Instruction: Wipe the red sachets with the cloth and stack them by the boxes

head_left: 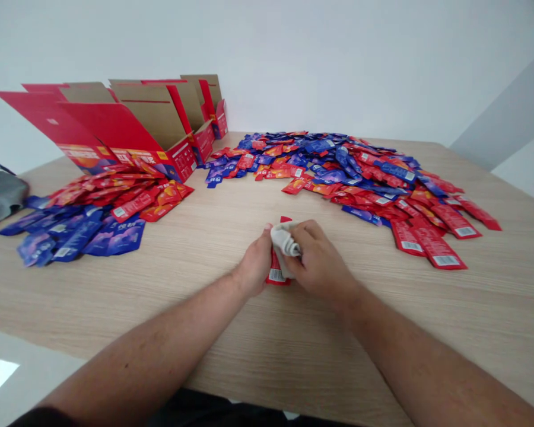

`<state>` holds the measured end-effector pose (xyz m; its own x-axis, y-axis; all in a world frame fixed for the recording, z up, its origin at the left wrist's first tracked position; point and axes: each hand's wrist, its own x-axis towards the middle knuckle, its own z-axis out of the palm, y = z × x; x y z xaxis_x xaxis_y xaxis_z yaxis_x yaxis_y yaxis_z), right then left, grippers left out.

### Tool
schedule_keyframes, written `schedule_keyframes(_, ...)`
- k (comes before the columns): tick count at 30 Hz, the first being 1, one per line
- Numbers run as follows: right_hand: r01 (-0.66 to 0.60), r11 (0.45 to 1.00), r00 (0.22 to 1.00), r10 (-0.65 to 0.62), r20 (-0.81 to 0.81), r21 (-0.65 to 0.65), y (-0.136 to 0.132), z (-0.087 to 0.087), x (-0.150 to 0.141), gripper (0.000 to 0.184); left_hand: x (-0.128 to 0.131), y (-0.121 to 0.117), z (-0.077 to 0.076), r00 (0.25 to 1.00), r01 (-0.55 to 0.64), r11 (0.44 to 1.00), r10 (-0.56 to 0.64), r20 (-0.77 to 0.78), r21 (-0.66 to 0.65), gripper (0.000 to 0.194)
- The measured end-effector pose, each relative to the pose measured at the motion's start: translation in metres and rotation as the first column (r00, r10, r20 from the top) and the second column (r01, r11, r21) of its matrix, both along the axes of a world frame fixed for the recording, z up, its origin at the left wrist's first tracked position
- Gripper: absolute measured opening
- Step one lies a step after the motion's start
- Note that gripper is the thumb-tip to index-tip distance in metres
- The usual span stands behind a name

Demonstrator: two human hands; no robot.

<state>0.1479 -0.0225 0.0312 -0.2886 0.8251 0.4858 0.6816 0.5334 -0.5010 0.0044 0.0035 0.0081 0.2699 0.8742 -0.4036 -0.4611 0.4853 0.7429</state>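
Observation:
A red sachet [276,276] with a white barcode label at its near end is between my hands, above the middle of the table. My left hand [254,261] grips its left edge, thumb pointing away from me. In my right hand [317,255] is a bunched whitish cloth [286,243], pressed against the sachet's face. Cloth and fingers hide most of the sachet. To the left lie a pile of red sachets [133,204] and a pile of blue sachets [78,232].
Open red cardboard boxes [111,127] stand in a row at the back left. A wide heap of mixed red and blue sachets [338,166] curves across the back and right of the wooden table [196,237]. A grey object [2,196] sits at the far left edge.

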Motion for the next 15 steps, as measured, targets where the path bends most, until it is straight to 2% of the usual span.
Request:
schedule_keyframes(3, -0.192, 0.973, 0.968, 0.209, 0.137, -0.126, -0.011, -0.001, -0.014, 0.015, -0.007, 0.006, -0.002, 0.996, -0.064, 0.998, 0.066, 0.061, -0.029, 0.054)
schedule_keyframes(5, -0.24, 0.957, 0.947, 0.268, 0.177, -0.164, -0.014, -0.003, -0.016, 0.018, -0.011, 0.009, -0.002, 0.994, -0.044, 0.998, 0.048, 0.103, -0.041, 0.058)
schedule_keyframes(6, -0.232, 0.96, 0.948, 0.259, 0.185, -0.157, -0.013, -0.004, -0.015, 0.019, -0.012, 0.009, -0.002, 0.992, -0.016, 0.999, 0.02, 0.122, -0.039, 0.058)
schedule_keyframes(8, -0.154, 0.983, 0.97, 0.169, 0.175, -0.099, -0.008, -0.006, -0.009, 0.018, -0.01, 0.008, 0.0, 0.986, 0.044, 0.999, -0.042, 0.16, -0.011, 0.057)
schedule_keyframes(10, -0.052, 0.998, 0.99, 0.055, 0.131, -0.027, 0.0, -0.007, -0.001, 0.016, -0.004, 0.004, 0.002, 0.983, 0.048, 0.999, -0.051, 0.174, 0.023, 0.05)
schedule_keyframes(13, 0.091, 0.995, 0.994, -0.094, 0.054, 0.041, 0.009, -0.006, 0.007, 0.017, 0.005, 0.001, 0.004, 0.982, 0.037, 0.999, -0.043, 0.186, 0.031, 0.046)
schedule_keyframes(15, 0.14, 0.989, 0.989, -0.142, 0.032, 0.052, 0.009, -0.005, 0.006, 0.017, 0.006, 0.001, 0.004, 0.982, 0.042, 0.999, -0.044, 0.182, 0.013, 0.045)
